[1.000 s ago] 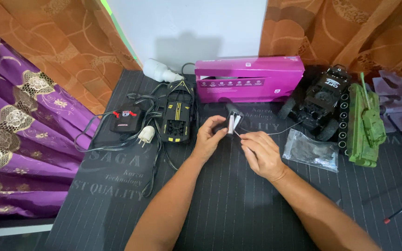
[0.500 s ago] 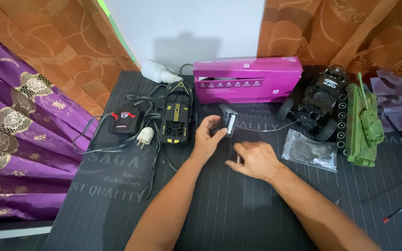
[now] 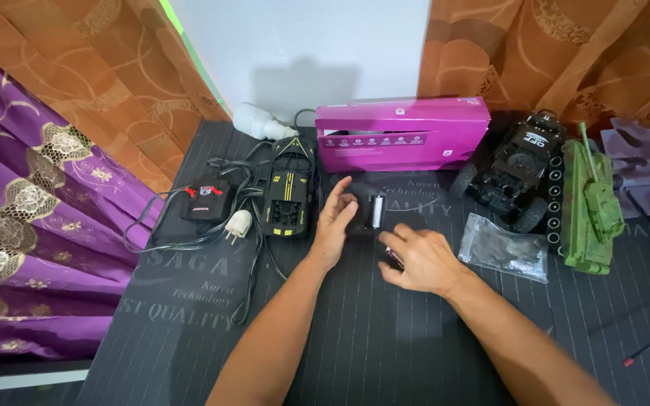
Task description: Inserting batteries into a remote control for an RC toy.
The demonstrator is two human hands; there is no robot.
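My left hand (image 3: pixel 335 222) lies on the dark mat with its fingers apart, its fingertips against a small black part that carries a silver cylinder (image 3: pixel 377 212). That part lies flat on the mat just below the magenta box (image 3: pixel 404 134). My right hand (image 3: pixel 424 260) is palm down a little lower and to the right, fingers curled. A small red and white piece (image 3: pixel 394 256) shows under its thumb. A black and yellow toy car (image 3: pixel 288 197) sits just left of my left hand.
A black charger with cables (image 3: pixel 205 200) and a white plug (image 3: pixel 238 224) lie at the left. A black toy truck (image 3: pixel 515 167), a green toy tank (image 3: pixel 590 201) and a clear bag of parts (image 3: pixel 507 246) are at the right. A white bulb (image 3: pixel 259 122) lies at the back, with curtains around.
Both hands held the small silver part up between them; now it lies on the mat. My right hand has dropped toward me, and my left hand's fingers have spread.
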